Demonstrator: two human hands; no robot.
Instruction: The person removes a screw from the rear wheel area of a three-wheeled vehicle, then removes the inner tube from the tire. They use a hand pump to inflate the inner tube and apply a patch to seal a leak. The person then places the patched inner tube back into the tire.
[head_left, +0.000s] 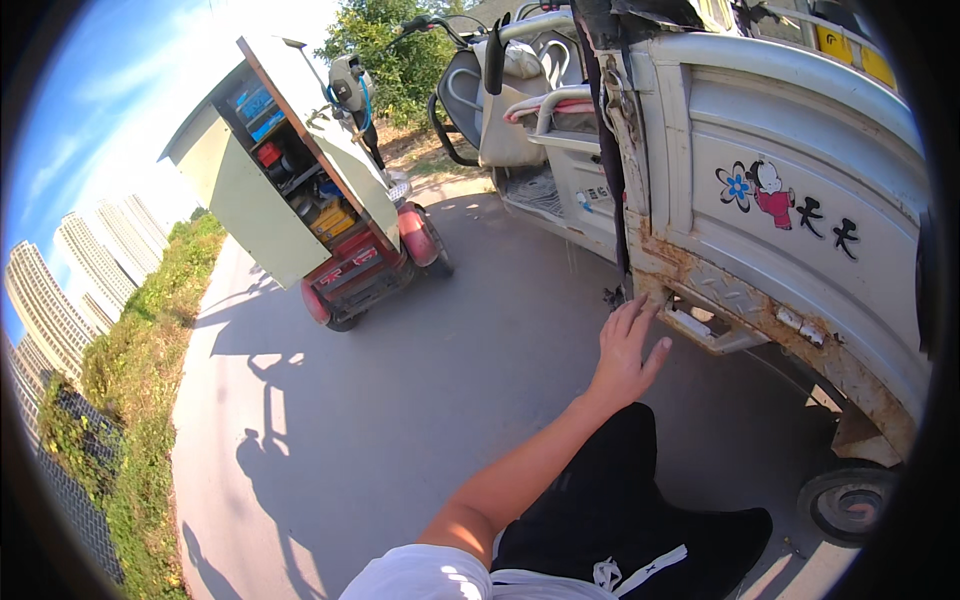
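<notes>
My left hand [630,345] reaches forward from the lower middle, fingers extended and open, nothing in its grasp. Its fingertips are at the rusty lower corner [652,280] of a white three-wheeled cargo vehicle [790,140]; I cannot tell whether they touch it. Just right of the fingers is a metal step [690,322] under the body, and just left hangs a torn black strip [615,230]. The body's side carries a cartoon child decal. A rear wheel [845,500] shows at the lower right. My right hand is not in view.
A red small three-wheeler [350,270] with a boxy cabin [225,170], its side compartment showing tools and cases, stands ahead on the paved road [400,420]. Weeds [145,330] and a mesh fence [70,500] line the left edge. Tall buildings and a tree rise beyond.
</notes>
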